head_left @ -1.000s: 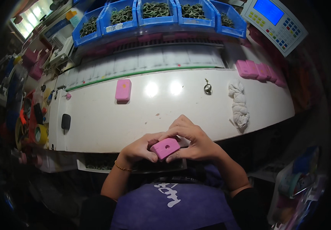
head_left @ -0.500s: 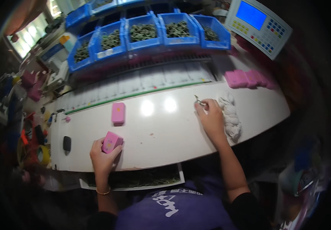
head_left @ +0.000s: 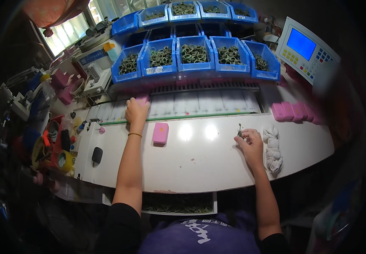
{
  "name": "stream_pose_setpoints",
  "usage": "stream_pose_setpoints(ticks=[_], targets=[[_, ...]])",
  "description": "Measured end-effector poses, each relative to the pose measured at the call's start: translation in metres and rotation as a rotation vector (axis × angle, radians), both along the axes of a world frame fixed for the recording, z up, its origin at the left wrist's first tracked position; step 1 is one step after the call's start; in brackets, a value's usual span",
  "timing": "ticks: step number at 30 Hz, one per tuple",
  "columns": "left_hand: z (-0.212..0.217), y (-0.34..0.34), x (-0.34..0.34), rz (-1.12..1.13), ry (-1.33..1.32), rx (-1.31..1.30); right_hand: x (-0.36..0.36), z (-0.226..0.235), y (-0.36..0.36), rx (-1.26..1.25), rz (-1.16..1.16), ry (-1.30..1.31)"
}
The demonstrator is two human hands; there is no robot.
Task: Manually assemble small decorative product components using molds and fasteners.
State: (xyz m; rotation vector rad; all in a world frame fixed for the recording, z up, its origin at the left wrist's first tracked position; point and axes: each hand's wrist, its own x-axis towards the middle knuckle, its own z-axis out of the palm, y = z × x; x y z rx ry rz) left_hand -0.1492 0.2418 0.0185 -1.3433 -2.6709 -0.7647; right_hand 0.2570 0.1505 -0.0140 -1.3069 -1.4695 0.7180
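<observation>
My left hand [head_left: 136, 112] reaches far forward and rests on a pink box [head_left: 142, 100] at the back of the white table [head_left: 200, 163], by the row of white slots [head_left: 200, 103]. Another pink box [head_left: 160, 133] lies on the table just right of that forearm. My right hand [head_left: 250, 142] sits on the table at the right, its fingers pinched on a small dark metal clip [head_left: 239, 129]. A twisted white cloth [head_left: 272, 148] lies right beside that hand.
Blue bins [head_left: 193, 54] of dark green rings line the back. A row of pink boxes [head_left: 295, 112] sits at the right, under a control panel with a blue screen [head_left: 306, 47]. A black oval object [head_left: 97, 155] lies at the left, near cluttered tools [head_left: 51, 144].
My hands, together at the near edge on a pink box, have parted. The left carried the box forward to the slots; the right went to the clip at the right.
</observation>
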Motion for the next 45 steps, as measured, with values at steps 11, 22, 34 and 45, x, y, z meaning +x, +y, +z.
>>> stream_pose_setpoints(ticks=[11,22,34,45], targets=[[0.004,-0.137,0.065,-0.569,-0.305,0.313,-0.024,0.005,-0.041,-0.457,0.337,0.695],[0.023,-0.195,0.178,-1.125,-0.225,0.427,-0.041,0.02,-0.079,-0.621,0.724,1.065],[0.012,-0.204,0.188,-1.086,-0.265,0.431,-0.036,0.017,-0.085,-0.637,0.691,0.874],[0.013,-0.259,0.162,-0.971,-0.723,-0.036,-0.018,0.021,-0.097,-0.594,0.533,0.785]])
